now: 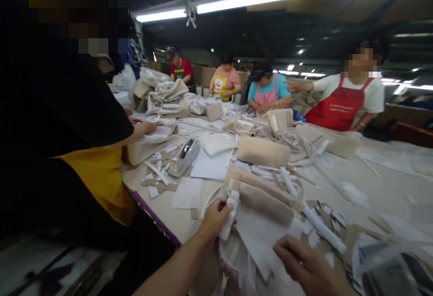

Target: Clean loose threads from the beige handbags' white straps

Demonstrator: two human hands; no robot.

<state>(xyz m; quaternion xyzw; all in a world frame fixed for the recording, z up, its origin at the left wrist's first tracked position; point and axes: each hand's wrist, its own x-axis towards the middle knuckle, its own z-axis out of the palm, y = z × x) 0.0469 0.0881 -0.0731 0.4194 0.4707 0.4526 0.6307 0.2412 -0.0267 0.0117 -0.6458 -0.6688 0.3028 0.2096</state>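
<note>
My left hand (214,218) is closed round a white paper-wrapped strap (230,217) at the near end of a beige bag (267,203) lying on the big table (372,188). My right hand (304,264) rests at the bottom edge on white wrapping paper (260,237) spread under the bag, its fingers curled and partly blurred; nothing clear shows in it. A long white-wrapped handle (314,219) runs from the bag toward the right.
A person in black with a yellow apron (98,179) stands close on my left, working at the table. A tape dispenser (184,156), paper scraps and more beige bags (264,152) cover the table. Several aproned workers stand along the far side.
</note>
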